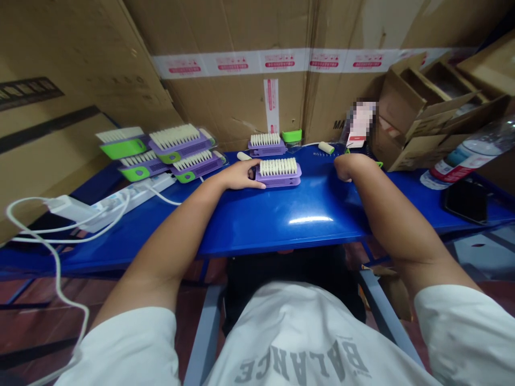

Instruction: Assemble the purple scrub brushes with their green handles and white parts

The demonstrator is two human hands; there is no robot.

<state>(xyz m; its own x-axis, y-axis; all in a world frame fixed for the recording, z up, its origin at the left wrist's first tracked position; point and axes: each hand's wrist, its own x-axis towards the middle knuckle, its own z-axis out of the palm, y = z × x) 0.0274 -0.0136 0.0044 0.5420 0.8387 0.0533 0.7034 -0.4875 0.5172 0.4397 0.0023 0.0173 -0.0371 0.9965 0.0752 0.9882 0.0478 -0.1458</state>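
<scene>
Two bare hands work above a glossy blue desk (pixel 257 230). The left hand (pixel 237 176) pinches the left end of a rectangular purple plastic brush with cream bristles (pixel 279 172), thumb and fingers straddling that end. The right hand (pixel 349 165) is curled downward, apart from the brush and near a scatter of tiny pieces (pixel 324 154); its fingertips are hidden, so I cannot tell whether it pinches anything. For steadiness, I judge, the grip should press on the hard body rather than the bristles, firmly enough to stop the brush twisting; the tiny pieces are probably best handled singly. The brush lies on the desk, in front of the wearer, its long axis running left to right, roughly parallel to the near edge. Its bristles point up, and its free end points right, toward the right hand.
</scene>
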